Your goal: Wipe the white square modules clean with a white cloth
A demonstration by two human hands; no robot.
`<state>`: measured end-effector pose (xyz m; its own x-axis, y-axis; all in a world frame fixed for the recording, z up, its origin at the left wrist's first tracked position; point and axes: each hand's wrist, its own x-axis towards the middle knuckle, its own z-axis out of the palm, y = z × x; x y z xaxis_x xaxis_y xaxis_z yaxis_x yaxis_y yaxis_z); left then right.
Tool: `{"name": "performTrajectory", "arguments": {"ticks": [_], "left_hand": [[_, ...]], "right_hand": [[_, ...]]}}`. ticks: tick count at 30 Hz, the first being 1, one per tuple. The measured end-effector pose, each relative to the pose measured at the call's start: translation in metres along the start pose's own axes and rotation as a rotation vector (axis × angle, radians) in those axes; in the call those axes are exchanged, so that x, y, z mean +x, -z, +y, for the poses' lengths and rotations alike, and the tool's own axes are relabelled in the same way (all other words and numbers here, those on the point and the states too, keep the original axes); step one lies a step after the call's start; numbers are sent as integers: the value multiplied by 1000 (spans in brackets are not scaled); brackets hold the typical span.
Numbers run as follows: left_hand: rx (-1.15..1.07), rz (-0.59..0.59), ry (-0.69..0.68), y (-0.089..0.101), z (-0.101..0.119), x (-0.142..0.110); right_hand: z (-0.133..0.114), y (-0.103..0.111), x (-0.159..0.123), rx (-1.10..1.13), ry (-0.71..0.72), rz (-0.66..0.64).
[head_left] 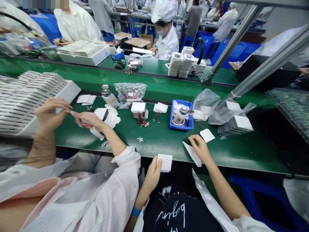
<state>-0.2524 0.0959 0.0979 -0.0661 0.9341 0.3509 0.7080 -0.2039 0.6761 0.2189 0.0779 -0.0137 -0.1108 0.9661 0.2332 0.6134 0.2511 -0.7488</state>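
In my left hand (152, 172) is a small square white panel (165, 162), gripped at its left side with the thumb across its face, just off the table's front edge. My right hand (201, 149) is over the front of the green table, its fingers curled and pinched. A thin white sheet (192, 154), like a wipe, runs beneath that hand, apparently held by it, its lower end past the table edge. Just behind my right hand a white square card (207, 135) lies flat. Whether something small is between the fingertips is hidden.
A blue tray (181, 126) holds a metal-topped bottle (180, 116). White panels with wires (139, 109) stand stacked left of it; bagged panels (235, 126) are at right. At left, a co-worker's hands (89, 119) work beside a rack of white plates (31, 96). A metal post (265, 67) slants at right.
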Motion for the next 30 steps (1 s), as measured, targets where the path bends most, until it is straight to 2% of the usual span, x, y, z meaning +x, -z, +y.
{"name": "performTrajectory", "arguments": {"ticks": [3, 5, 7, 9, 11, 14, 21, 30], "left_hand": [[-86, -207, -8, -105, 61, -59], [-135, -283, -10, -170, 89, -95], [-155, -313, 0, -216, 103, -117], [-134, -304, 5, -240, 106, -125], [-80, -271, 8, -248, 102, -123], [0, -237, 0, -247, 96, -118], [146, -131, 19, -252, 95, -130], [175, -71, -24, -255, 92, -130]], "right_hand": [[8, -7, -16, -45, -23, -29], [10, -14, -22, -61, -20, -54], [9, -18, -23, -62, -17, -76], [8, -18, -21, -47, -16, -98], [6, -17, -19, -16, -16, -125], [2, -19, -14, 33, -8, -171], [-8, -43, 1, 101, 82, -304], [-16, -58, 13, -10, 115, -396]]}}
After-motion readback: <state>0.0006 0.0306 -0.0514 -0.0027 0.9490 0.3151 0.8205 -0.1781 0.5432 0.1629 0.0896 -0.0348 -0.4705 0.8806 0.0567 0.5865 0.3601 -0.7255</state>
